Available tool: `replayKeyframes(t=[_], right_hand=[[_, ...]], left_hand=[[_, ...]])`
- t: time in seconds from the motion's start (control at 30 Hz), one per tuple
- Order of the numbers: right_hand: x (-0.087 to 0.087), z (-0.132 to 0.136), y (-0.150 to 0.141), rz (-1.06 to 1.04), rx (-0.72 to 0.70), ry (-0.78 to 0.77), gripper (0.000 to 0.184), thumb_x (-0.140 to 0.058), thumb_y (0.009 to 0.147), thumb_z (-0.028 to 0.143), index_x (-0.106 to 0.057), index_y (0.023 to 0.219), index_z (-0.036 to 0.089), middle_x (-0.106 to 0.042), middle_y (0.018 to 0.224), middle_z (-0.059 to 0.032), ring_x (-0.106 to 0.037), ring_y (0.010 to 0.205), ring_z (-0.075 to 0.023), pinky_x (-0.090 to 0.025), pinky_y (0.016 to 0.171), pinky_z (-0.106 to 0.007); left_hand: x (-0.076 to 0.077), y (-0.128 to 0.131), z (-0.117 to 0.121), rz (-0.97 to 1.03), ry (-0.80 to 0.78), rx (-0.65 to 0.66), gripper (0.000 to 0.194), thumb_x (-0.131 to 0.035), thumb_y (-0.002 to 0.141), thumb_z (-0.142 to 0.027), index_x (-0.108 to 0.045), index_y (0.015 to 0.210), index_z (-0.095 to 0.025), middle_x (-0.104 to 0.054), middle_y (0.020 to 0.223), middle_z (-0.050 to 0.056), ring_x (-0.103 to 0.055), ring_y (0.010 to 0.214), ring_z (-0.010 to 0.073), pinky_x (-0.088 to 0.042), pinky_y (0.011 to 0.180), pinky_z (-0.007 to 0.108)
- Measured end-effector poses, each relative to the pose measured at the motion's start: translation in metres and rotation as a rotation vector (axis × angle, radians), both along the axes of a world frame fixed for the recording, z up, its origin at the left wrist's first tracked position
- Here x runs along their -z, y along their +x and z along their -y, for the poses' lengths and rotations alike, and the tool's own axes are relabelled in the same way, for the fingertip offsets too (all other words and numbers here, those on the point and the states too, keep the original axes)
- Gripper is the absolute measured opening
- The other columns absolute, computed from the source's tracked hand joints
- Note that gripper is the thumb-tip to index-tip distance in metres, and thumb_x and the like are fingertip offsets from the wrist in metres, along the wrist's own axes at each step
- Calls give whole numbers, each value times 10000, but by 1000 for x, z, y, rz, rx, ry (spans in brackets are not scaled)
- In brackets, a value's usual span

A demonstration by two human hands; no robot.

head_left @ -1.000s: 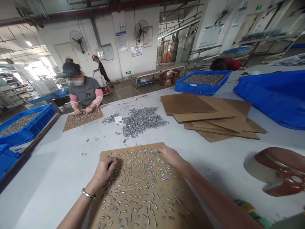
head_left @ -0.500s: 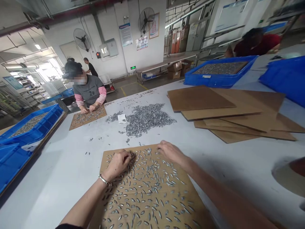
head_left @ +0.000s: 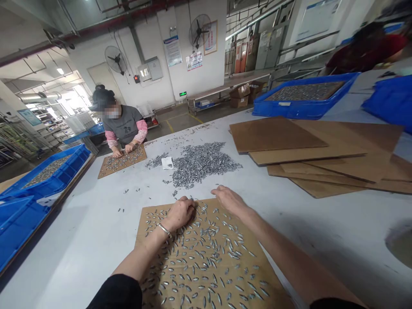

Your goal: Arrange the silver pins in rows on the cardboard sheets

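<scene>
A brown cardboard sheet [head_left: 257, 249] lies before me, scattered with many small grey metal pieces [head_left: 206, 244] that are pointed at both ends. My left hand [head_left: 182, 213], with a bracelet at its wrist, is over the far left part of the sheet. Its fingers are curled down and closed among the pieces; whatever they pinch is hidden. At the far edge of the cardboard, my right hand [head_left: 229, 201] has its fingertips drawn together, and I cannot make out anything between them. Beyond both hands a heap of the same metal pieces [head_left: 202, 163] rests on the white table [head_left: 96, 240].
Spare cardboard sheets [head_left: 289, 137] are stacked at the right, in front of a blue crate [head_left: 277, 111] filled with pieces. Blue crates [head_left: 74, 161] line the left side. Across the table a co-worker [head_left: 124, 124] handles pieces on another board [head_left: 122, 162]. A white paper scrap [head_left: 167, 163] touches the heap.
My left hand has shifted right and slightly toward the far edge of the cardboard. My right hand stays near that edge. The camera view has moved slightly.
</scene>
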State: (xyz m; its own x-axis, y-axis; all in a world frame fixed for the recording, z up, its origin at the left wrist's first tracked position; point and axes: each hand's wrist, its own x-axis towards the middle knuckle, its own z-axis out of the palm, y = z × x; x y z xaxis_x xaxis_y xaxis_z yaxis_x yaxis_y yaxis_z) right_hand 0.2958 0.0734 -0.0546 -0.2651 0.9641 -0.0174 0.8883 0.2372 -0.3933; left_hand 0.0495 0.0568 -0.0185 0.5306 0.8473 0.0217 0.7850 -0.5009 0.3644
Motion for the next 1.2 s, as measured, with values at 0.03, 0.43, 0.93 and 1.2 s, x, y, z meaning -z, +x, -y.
replayKeyframes(t=[0.03, 0.43, 0.93, 1.2], right_hand=[[-1, -2, 6, -4, 25, 17, 405, -390, 1011, 155, -711, 1253, 207, -654, 1175, -124, -609, 995, -213, -396, 816, -285], [13, 22, 43, -4, 62, 16, 399, -443, 972, 134, -735, 1216, 254, -696, 1158, -87, -640, 1029, -197, -429, 850, -253], [-2, 17, 22, -111, -25, 65, 445, -405, 946, 84, -741, 1205, 216, -708, 1187, -98, -647, 1077, -202, -452, 937, -275], [-14, 16, -24, 24, -99, 1, 274, -547, 942, 172, -731, 1137, 231, -694, 1113, -85, -632, 998, -200, -391, 786, -262]], left_hand=[[1, 2, -4, -8, 3, 0, 264, -491, 966, -141, -731, 1067, -178, -679, 1048, 92, -657, 898, 192, -505, 871, 283], [21, 52, -33, -96, -21, -26, 227, -535, 883, -83, -722, 998, -140, -702, 1063, 162, -676, 984, 259, -533, 939, 363], [-9, 30, -60, 149, -21, -82, 414, -454, 858, -39, -758, 1121, -139, -788, 1057, 75, -698, 943, 190, -545, 899, 285], [-4, 3, -45, 100, -12, -129, 301, -504, 870, -83, -776, 984, -148, -784, 987, 86, -689, 910, 206, -516, 887, 295]])
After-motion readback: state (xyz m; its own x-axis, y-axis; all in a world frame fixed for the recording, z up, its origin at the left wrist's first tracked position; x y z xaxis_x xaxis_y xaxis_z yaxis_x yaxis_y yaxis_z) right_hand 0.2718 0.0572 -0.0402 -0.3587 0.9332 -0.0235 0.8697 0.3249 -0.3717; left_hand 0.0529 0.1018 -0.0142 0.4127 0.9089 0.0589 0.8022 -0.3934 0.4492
